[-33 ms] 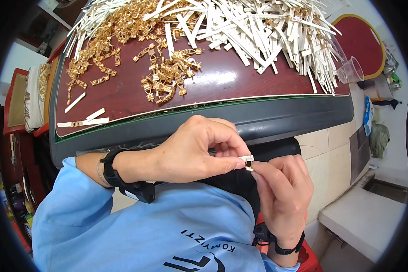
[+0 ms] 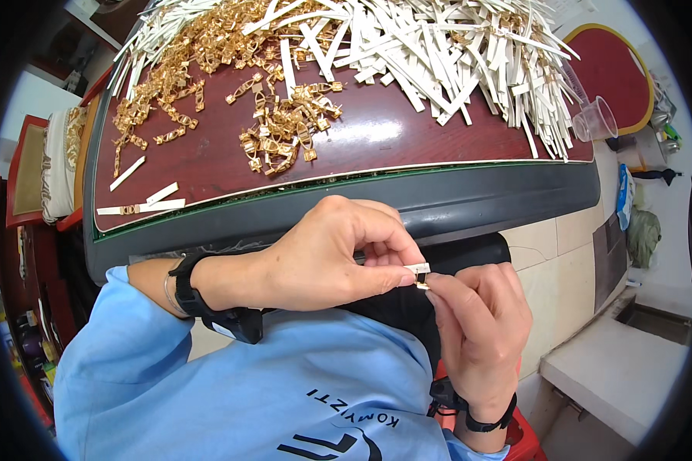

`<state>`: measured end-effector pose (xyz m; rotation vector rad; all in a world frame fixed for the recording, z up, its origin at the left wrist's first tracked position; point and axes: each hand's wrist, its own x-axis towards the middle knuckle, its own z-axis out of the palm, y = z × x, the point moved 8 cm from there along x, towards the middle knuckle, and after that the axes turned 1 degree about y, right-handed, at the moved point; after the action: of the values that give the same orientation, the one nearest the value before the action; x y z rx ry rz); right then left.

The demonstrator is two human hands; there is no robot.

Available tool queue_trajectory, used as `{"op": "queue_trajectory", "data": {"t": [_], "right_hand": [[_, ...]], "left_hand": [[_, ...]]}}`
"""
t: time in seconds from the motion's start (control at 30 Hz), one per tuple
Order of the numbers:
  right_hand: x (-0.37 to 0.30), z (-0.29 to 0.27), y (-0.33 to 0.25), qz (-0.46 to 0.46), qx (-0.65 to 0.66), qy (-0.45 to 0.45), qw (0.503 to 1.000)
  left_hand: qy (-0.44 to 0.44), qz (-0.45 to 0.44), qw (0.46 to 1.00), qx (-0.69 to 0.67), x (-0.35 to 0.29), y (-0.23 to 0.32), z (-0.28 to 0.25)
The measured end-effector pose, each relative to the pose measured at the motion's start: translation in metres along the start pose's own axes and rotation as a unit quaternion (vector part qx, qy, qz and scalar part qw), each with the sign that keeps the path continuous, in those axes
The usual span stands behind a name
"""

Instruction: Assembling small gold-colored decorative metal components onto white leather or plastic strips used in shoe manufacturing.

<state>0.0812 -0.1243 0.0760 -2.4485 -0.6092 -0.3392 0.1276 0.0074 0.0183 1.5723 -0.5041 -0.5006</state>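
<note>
A: One container only: clear plastic cup [image 2: 594,118], upright at the far right edge of the table [image 2: 377,138]; contents cannot be made out.

B: Loose stock on the top?

A: Heap of white strips [image 2: 438,46] across the back and right; scatter of gold metal clips [image 2: 284,123] centre and left; three stray strips [image 2: 142,201] near the front left edge.

B: Edges, clearance?

A: Dark rounded front rim [image 2: 469,192] runs just above the hands. A bare patch of red top lies between the clips and that rim. Hands work below the rim, over the lap, with tiled floor [image 2: 561,261] open to the right.

B: Hands?

A: Left hand [image 2: 323,257]: fingers curled, thumb and forefinger pressed together on a small white strip piece with a gold clip [image 2: 419,273]. Right hand [image 2: 480,338]: fingertips pinching the same piece from below. The two hands touch at the piece
</note>
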Motion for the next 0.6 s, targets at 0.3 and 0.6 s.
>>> {"op": "queue_trajectory", "data": {"t": [0.3,0.6], "right_hand": [[-0.001,0.003,-0.013,-0.067,-0.094,0.0,0.993],[-0.002,0.008,-0.018,-0.061,-0.114,0.0,0.992]], "left_hand": [[0.034,-0.009,0.998,0.043,-0.001,0.001,-0.004],[0.058,0.036,0.991,0.111,-0.004,0.004,-0.002]]}}
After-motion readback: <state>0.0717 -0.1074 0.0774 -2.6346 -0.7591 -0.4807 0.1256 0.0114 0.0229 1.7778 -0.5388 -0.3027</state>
